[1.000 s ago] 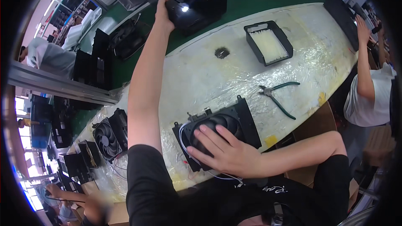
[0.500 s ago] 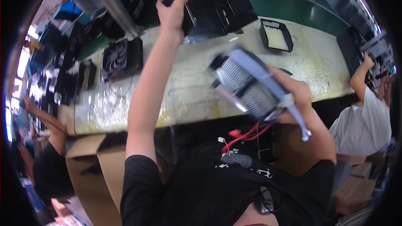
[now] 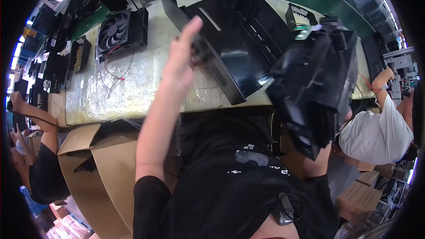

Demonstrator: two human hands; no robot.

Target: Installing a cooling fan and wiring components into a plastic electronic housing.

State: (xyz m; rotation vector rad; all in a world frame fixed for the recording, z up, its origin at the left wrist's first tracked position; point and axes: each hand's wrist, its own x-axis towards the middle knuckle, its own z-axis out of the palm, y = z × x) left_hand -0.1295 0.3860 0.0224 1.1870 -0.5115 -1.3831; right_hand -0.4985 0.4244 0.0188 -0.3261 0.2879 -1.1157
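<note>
A black open housing with upright side walls rests on the worktable. My left hand is at its left wall, with one finger stretched up past the wall's edge; the other fingers are blurred and partly hidden. On the right, my right hand holds up a bulky black assembly, blurred by motion, over the table's front edge. Most of that hand is hidden behind the assembly. A small green board shows at its top, and a thin red wire hangs beside it.
A square black fan with thin wires lies on the wrapped worktable. Next to it stands a small tray of parts. Another black tray sits behind the assembly. Cardboard boxes stand below. People work on both sides.
The black housing has come down and nearer on the table, with my left hand beside it. The assembly has turned from its silver finned side to its black side and moved right.
</note>
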